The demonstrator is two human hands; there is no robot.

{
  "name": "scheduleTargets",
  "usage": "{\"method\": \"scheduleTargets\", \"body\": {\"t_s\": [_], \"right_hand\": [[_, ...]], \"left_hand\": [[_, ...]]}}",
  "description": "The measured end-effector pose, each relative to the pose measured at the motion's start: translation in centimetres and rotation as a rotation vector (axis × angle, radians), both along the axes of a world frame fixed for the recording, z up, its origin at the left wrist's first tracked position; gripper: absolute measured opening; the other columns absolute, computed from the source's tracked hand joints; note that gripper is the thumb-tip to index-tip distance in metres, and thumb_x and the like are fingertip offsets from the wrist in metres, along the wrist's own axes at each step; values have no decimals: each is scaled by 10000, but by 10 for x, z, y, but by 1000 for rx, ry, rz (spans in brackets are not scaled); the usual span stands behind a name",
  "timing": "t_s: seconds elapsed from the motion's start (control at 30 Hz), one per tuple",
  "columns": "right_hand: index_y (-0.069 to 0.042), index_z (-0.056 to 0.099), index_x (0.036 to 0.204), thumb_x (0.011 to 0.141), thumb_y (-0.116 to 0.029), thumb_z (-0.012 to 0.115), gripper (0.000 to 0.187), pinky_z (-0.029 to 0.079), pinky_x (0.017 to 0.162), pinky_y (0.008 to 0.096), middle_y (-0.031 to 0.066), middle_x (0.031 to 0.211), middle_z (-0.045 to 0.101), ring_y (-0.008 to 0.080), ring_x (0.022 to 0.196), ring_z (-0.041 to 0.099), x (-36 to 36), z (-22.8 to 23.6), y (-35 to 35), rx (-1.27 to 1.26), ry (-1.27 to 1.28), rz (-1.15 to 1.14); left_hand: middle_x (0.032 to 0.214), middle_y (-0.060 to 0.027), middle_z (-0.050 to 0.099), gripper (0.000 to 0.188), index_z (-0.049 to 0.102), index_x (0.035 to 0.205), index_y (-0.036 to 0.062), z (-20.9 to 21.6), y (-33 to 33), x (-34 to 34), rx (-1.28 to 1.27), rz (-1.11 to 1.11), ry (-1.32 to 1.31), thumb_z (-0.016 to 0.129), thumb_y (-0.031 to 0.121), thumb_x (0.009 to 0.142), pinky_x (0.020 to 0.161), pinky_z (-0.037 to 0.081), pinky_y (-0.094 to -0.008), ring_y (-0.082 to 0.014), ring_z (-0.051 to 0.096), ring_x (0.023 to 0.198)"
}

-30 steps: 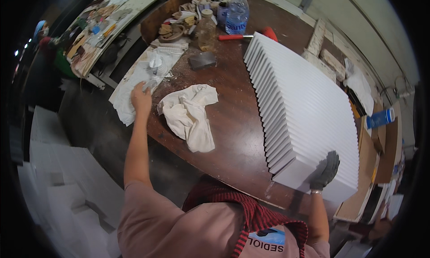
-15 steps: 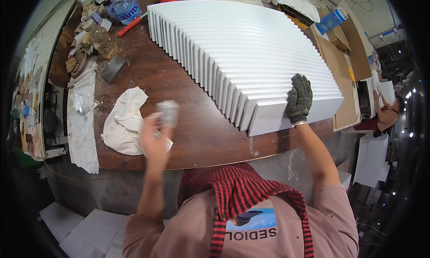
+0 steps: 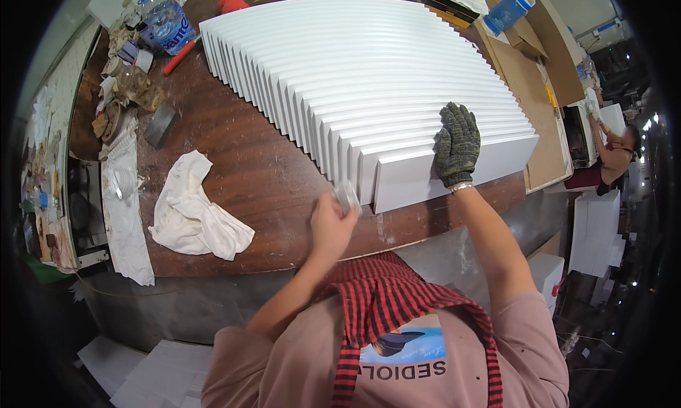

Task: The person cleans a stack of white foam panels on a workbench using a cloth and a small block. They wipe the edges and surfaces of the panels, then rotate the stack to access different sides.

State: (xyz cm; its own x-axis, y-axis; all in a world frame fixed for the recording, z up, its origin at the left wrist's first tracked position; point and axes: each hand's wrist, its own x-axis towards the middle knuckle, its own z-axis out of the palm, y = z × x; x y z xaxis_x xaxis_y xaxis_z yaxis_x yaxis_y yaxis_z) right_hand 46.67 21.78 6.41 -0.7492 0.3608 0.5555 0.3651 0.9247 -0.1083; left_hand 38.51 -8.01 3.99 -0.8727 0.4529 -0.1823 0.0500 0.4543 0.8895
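Note:
A long row of white panels [image 3: 355, 75] stands on edge, packed close together, across the brown table. My right hand [image 3: 457, 146], in a dark green knitted glove, rests flat on the top edges at the near end, fingers stretched out. Bare, my left hand [image 3: 330, 227] is closed round a small grey-white block [image 3: 347, 197], whose exact kind is blurred. Hand and block are at the near left corner of the row; whether the block touches the panels I cannot tell. A crumpled white cloth [image 3: 191, 216] lies on the table to the left.
A dark grey block [image 3: 160, 124], a red-handled tool [image 3: 180, 57] and a big water bottle [image 3: 167, 21] are at the left. At the back right are a blue bottle [image 3: 509, 11] and an open cardboard box [image 3: 557, 53]. Another person [image 3: 616, 153] works far right.
My left hand has moved right with the small block, from over the cloth to the panels' near left corner. My right hand stays on the panels. The view has shifted slightly.

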Motion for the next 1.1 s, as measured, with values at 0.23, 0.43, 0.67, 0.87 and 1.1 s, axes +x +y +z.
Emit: {"method": "scheduleTargets", "body": {"t_s": [0.23, 0.43, 0.67, 0.87, 1.1], "right_hand": [[-44, 667, 1265, 921, -211, 516, 410, 262, 1223, 501, 160, 1407, 597, 346, 1383, 474, 0, 3, -3, 21, -49, -34], [-55, 669, 1261, 905, -204, 556, 403, 291, 1208, 506, 154, 1393, 609, 345, 1358, 502, 0, 4, -3, 9, -10, -29], [-66, 667, 1255, 919, -239, 570, 391, 295, 1207, 502, 154, 1389, 610, 341, 1349, 509, -1, 1, -2, 22, -61, -81], [-75, 667, 1262, 933, -247, 552, 388, 287, 1213, 496, 147, 1396, 607, 336, 1359, 500, 0, -1, -2, 16, 9, -63], [-64, 630, 1331, 953, -242, 516, 434, 232, 1246, 483, 133, 1448, 572, 301, 1409, 456, 1, -3, -2, 113, -70, -92]], "left_hand": [[751, -91, 610, 336, 548, 982, -11, 0, 32, -27, 388, 144, 81, 810, 91, 798, 607, 500, -352, -201, 604, 657], [770, -92, 598, 423, 520, 919, 5, 18, 19, 10, 25, 17, -87, 856, 205, 758, 623, 499, -385, -219, 598, 684], [741, -76, 607, 338, 479, 900, 14, 23, 48, -20, 364, 188, -151, 797, 108, 835, 516, 493, -294, -146, 623, 588], [787, -75, 587, 306, 446, 950, 28, -5, 16, 30, 231, 137, -468, 745, 23, 886, 481, 528, -248, -135, 617, 601], [770, 10, 575, 233, 571, 1027, 10, 10, 14, -39, 529, 210, -156, 744, 29, 872, 588, 459, -232, -61, 553, 670]]}}
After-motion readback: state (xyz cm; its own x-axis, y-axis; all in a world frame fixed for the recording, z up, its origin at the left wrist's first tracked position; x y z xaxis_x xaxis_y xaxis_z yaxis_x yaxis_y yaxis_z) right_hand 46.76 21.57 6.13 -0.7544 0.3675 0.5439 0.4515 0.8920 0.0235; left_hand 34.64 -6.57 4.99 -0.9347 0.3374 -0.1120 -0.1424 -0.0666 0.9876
